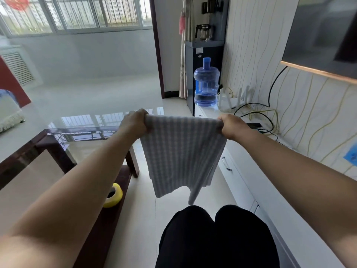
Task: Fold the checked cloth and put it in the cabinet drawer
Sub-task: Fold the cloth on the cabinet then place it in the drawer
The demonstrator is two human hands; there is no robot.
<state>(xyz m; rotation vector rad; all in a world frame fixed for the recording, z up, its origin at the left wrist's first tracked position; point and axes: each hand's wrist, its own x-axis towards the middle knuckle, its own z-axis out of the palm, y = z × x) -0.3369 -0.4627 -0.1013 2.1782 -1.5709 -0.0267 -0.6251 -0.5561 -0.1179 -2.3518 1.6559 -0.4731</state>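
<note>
The grey-and-white checked cloth (181, 151) hangs in the air in front of me, stretched between both hands by its top edge. My left hand (135, 122) grips the top left corner and my right hand (231, 126) grips the top right corner. The cloth looks doubled, with its lower edge uneven and one point drooping toward my knees. The long white cabinet (257, 171) runs along the right wall, and its drawer front with a metal handle (225, 163) sits shut just right of the cloth.
A glass-topped dark wood coffee table (58, 144) stands on the left, with a yellow tape roll (114, 195) on its lower shelf. A blue water jug (206, 84), cables and a black box sit on the cabinet top. A wall-mounted TV (324, 33) hangs above.
</note>
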